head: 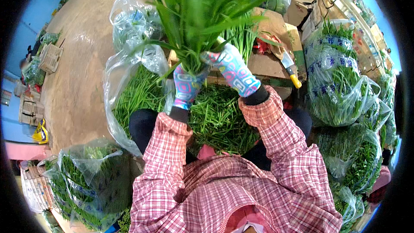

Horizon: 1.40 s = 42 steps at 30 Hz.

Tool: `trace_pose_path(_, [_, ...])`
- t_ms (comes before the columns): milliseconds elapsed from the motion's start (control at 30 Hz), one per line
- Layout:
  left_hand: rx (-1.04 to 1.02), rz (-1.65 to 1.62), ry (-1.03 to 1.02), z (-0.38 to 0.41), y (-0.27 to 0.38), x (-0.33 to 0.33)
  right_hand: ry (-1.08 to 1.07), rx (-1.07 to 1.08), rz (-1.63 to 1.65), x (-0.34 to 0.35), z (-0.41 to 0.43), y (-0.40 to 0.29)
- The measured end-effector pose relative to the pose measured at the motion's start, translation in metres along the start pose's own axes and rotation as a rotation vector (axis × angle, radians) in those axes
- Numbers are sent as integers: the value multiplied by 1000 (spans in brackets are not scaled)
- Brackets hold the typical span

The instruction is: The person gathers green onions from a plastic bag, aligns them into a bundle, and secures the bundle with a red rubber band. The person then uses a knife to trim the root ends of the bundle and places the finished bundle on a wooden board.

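Observation:
Both my hands wear blue gloves with a pink pattern. My left hand (189, 85) is closed around the lower end of a bunch of long green leafy stalks (194, 22), which fans out upward and is partly blurred. Against the right side of the same bunch, my right hand (231, 66) grips it near the base. More green stalks (241, 37) lie behind my right hand on a cardboard-covered surface (265, 64). A knife with a yellow-ended handle (292, 76) rests at that surface's right, beside a red and brown cloth (270, 47). Cut green scraps (221, 118) lie between my knees.
An open clear plastic bag (113, 87) with loose greens (140, 92) lies at my left. Large plastic-wrapped bundles of greens stand at right (336, 77) and lower left (90, 184). Wooden crates (343, 3) are at the upper right. Brown floor (81, 55) stretches along the left.

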<state>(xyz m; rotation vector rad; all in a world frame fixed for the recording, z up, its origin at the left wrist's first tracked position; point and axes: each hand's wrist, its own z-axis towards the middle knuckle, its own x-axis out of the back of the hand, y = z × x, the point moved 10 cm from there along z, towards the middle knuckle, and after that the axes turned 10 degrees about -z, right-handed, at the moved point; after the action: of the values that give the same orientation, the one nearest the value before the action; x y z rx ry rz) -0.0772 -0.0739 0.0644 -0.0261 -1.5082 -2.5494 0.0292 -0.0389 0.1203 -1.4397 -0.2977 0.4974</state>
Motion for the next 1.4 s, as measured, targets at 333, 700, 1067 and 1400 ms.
trace_pose_path(333, [212, -204, 128, 38, -89, 13, 218, -51, 15, 24, 57, 85])
trace_pose_path(700, [836, -1153, 453, -55, -111, -14, -48, -384, -696, -4, -34, 128])
trace_pose_path(1067, [587, -980, 131, -59, -47, -39, -34, -548, -727, 3, -89, 111])
trace_pose_path(1400, [759, -1129, 94, -75, -73, -64, 130, -416, -272, 30, -90, 125])
